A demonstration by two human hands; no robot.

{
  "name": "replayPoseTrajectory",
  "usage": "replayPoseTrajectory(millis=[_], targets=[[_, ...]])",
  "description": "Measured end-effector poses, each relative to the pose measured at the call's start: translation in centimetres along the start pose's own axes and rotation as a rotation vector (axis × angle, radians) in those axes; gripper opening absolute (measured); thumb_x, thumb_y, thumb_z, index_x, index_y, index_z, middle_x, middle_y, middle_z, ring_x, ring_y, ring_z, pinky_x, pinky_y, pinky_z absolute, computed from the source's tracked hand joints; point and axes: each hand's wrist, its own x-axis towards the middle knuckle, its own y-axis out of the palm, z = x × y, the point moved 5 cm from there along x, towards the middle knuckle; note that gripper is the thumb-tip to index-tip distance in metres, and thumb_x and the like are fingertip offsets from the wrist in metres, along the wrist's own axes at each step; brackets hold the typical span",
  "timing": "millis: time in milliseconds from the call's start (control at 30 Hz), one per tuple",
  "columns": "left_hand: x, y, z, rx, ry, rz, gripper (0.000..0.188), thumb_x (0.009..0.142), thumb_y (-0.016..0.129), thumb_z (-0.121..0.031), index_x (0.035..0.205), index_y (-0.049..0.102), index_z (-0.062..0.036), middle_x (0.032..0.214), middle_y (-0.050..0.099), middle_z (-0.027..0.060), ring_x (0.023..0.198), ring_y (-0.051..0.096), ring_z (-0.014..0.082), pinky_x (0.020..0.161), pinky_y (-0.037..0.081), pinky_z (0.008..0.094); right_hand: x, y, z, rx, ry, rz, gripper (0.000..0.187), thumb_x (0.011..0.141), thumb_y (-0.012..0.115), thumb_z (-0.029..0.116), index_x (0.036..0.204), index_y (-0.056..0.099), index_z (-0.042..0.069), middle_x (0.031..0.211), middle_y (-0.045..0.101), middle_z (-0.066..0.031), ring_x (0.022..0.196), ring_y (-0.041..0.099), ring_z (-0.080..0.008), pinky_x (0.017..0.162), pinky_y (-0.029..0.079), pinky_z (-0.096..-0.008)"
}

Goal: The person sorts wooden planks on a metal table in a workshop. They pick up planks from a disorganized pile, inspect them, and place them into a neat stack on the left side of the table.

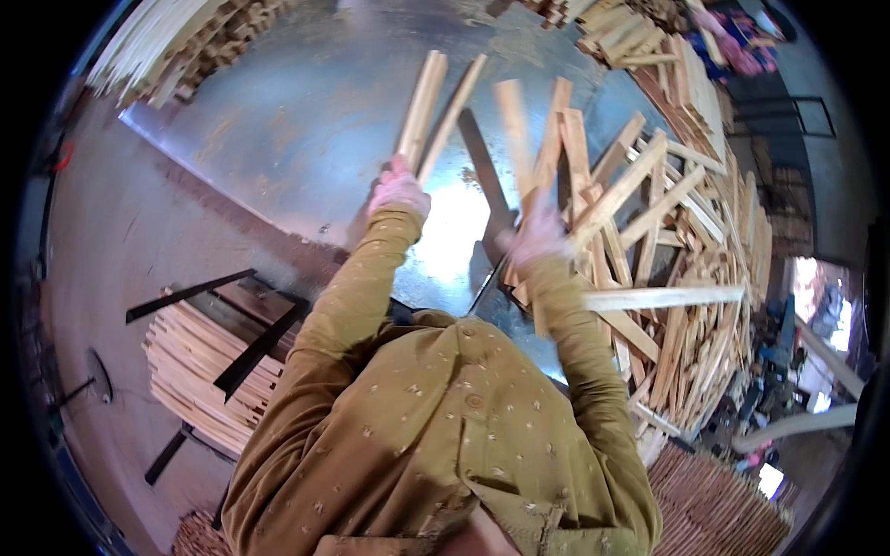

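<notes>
Leaning over the near edge of a metal counter (278, 139), a person in a mustard shirt (445, 398) with a small pale pattern has both arms stretched forward. Close by, beyond the counter's left edge, a stack of pale boards (190, 366) lies with black bars (261, 350) jutting over it, and a brown stack (718, 505) stands past the near right corner. The two hands are spread apart above the counter. The left hand (400, 190), toward the left edge, is closed around the lower ends of a few wooden sticks (423, 102), which point toward the far edge; one of them splays out to the right. The right hand (540, 232) is blurred beside the lower ends of several upright-looking strips (553, 139), one of them blurred as well; how far its fingers are open, and whether it grips any strip, I cannot tell. Just right of it, a jumbled pile of wood (667, 213) covers the counter's right side, its pieces crossing at many angles. Farther off, long pale boards (148, 46) are stacked at the far left corner, and more short pieces (626, 37) lie toward the far right corner, with a patterned cloth (742, 46) near them.
</notes>
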Motion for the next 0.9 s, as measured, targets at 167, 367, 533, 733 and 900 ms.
replayPoseTrajectory(millis=[167,367,533,733,900], targets=[[2.7,-0.5,3.8,-0.108,0.025,-0.007,0.091,0.085,0.065,-0.03,0.155,0.009,-0.0115,0.152,0.028,0.0257,0.141,0.031,0.0404,0.114,0.033,0.0433,-3.9,9.3,-3.5,-0.028,-0.133,-0.191,0.097,0.08,0.069,0.037,0.154,0.014,0.007,0.138,0.047,-0.0262,0.119,0.052,-0.0462,0.097,0.045,-0.0516],[1.7,-2.6,3.3,0.032,0.166,-0.204,0.063,0.082,0.071,-0.034,0.135,0.048,-0.0067,0.145,0.039,0.0227,0.131,0.042,0.04,0.108,0.038,0.0421,-0.3,6.4,-1.4,1.824,0.174,0.413,0.052,0.087,0.061,0.028,0.131,0.052,0.003,0.104,0.062,-0.018,0.087,0.063,-0.0255,0.076,0.055,-0.0376],[-0.8,-3.4,3.5,-0.694,0.134,0.061,0.057,0.08,0.075,-0.04,0.121,0.061,-0.0029,0.139,0.048,0.0239,0.122,0.051,0.0371,0.105,0.039,0.0373,0.1,5.0,1.9,2.509,0.146,0.644,0.047,0.085,0.059,0.021,0.118,0.049,-0.01,0.1,0.059,-0.0177,0.082,0.061,-0.0276,0.075,0.057,-0.0386],[-2.0,0.2,3.3,0.154,0.155,-0.429,0.067,0.083,0.073,-0.041,0.134,0.052,-0.0027,0.151,0.035,0.0199,0.136,0.038,0.0346,0.111,0.034,0.0418,-5.2,11.5,0.6,2.238,0.033,0.616,0.036,0.09,0.061,0.022,0.113,0.056,-0.006,0.101,0.063,-0.0189,0.084,0.065,-0.0298,0.08,0.057,-0.0458],[-1.9,1.0,2.4,0.075,-0.109,-0.293,0.091,0.079,0.075,-0.042,0.149,0.028,-0.0082,0.15,0.035,0.0178,0.136,0.039,0.0344,0.11,0.036,0.0437,-5.5,11.8,-2.3,2.231,0.388,0.48,0.047,0.095,0.061,0.039,0.119,0.057,-0.001,0.087,0.065,-0.0096,0.071,0.063,-0.0198,0.063,0.055,-0.0315]])
